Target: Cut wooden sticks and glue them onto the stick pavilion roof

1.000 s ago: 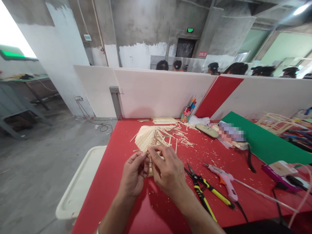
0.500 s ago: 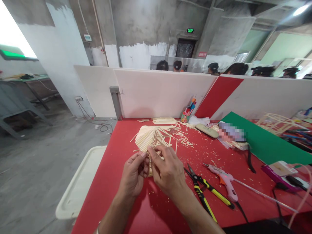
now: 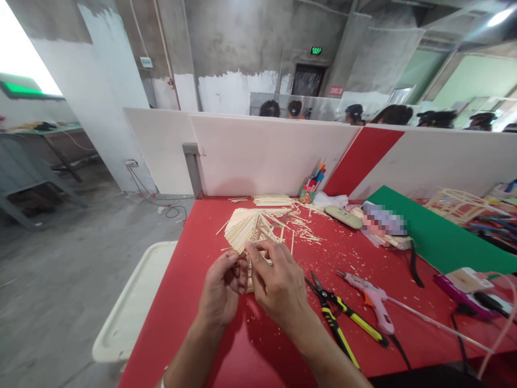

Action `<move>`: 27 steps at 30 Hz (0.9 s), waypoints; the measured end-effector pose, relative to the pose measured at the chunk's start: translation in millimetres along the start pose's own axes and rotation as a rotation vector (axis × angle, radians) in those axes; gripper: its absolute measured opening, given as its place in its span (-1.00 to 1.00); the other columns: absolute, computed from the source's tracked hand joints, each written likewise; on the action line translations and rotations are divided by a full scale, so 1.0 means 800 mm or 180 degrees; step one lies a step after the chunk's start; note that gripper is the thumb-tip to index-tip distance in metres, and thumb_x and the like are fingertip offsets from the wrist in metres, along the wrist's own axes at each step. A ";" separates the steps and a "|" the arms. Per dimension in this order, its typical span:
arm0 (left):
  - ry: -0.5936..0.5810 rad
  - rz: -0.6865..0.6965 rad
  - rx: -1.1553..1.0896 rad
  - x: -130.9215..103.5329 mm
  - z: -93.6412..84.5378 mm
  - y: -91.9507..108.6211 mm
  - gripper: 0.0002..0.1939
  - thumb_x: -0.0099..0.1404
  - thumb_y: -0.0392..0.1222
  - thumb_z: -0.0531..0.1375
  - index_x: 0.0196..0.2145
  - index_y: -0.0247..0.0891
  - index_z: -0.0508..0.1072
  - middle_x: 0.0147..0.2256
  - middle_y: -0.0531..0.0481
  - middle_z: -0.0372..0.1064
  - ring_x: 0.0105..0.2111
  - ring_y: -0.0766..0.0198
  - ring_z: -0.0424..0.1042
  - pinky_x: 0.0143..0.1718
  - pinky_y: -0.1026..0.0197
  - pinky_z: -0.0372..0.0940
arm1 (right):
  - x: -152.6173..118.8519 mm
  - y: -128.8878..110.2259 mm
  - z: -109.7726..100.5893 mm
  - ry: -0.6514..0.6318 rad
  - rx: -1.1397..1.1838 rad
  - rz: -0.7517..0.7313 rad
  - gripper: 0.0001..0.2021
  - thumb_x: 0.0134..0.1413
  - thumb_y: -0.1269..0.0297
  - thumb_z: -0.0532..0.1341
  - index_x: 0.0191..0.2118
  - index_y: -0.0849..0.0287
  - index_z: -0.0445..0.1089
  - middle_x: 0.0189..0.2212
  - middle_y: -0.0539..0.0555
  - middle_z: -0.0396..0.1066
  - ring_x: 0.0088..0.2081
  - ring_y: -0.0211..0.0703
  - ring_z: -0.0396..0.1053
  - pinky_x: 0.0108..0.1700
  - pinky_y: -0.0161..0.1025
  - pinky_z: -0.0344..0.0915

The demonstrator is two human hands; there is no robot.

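A small model built of thin wooden sticks [image 3: 238, 229], with a slatted roof-like side and an open frame, stands on the red table. At its near edge my left hand [image 3: 221, 288] is closed, the fingers curled and thumb pressed in; whatever they pinch is too small to make out. My right hand [image 3: 280, 283] has its thumb and forefinger closed on the near part of the model, just beside the left fingertips. Both hands cover the model's lower front. Right of my right hand lie yellow-and-black pliers [image 3: 337, 310] with their handles spread.
A pink glue gun [image 3: 374, 299] lies beyond the pliers, its cord trailing. Loose sticks [image 3: 274, 200] and offcuts are strewn behind the model. A pen cup [image 3: 309, 189], a pale case [image 3: 343, 216], a green board [image 3: 436, 231] and a power strip [image 3: 464, 293] are farther off. A white partition [image 3: 266, 156] borders the table.
My left thumb and fingertips have shifted slightly left, away from the right fingertips. My right hand and the stick model look the same.
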State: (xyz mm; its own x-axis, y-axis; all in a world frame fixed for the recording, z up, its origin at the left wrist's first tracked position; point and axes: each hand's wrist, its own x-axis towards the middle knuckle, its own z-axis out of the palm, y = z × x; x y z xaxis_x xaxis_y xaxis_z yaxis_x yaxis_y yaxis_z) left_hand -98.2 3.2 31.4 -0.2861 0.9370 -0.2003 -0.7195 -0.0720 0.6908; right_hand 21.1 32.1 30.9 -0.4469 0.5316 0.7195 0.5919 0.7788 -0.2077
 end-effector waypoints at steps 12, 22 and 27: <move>0.0057 -0.0039 0.0253 0.003 -0.002 -0.005 -0.75 -0.04 -0.16 0.38 -0.55 -0.32 0.40 -0.67 0.12 0.32 -0.75 0.50 0.19 -0.75 0.44 0.05 | 0.000 -0.001 -0.001 0.0012 0.0004 -0.0001 -0.60 0.15 0.38 0.08 0.12 0.21 0.28 -0.14 0.21 0.33 -0.14 -0.03 0.28 -0.21 -0.11 0.36; 0.0112 0.0261 0.0439 0.000 0.002 -0.003 -0.73 -0.07 -0.13 0.39 -0.59 -0.36 0.42 -0.69 0.11 0.28 -0.75 0.51 0.12 -0.76 0.44 0.01 | -0.080 0.068 -0.038 0.0634 -0.0980 0.0824 -0.68 0.15 0.34 0.10 0.02 0.17 0.36 -0.16 0.17 0.37 -0.17 -0.09 0.34 -0.13 -0.18 0.31; 0.0114 0.0329 0.0427 0.001 0.001 -0.006 -0.75 -0.06 -0.15 0.39 -0.57 -0.36 0.44 -0.65 0.10 0.30 -0.73 0.52 0.12 -0.76 0.44 0.00 | -0.185 0.160 -0.086 -0.0637 -0.2243 0.2533 -0.60 0.13 0.19 0.03 -0.04 0.34 0.39 -0.22 0.33 0.38 -0.22 0.13 0.38 -0.24 -0.07 0.31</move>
State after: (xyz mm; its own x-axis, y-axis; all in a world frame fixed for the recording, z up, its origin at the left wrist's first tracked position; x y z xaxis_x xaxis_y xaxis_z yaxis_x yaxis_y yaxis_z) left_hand -94.5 4.3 28.7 -0.3784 0.9140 -0.1463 -0.5947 -0.1189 0.7951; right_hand 209.0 29.8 -56.6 0.1725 0.8947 0.4120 0.9847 -0.1467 -0.0936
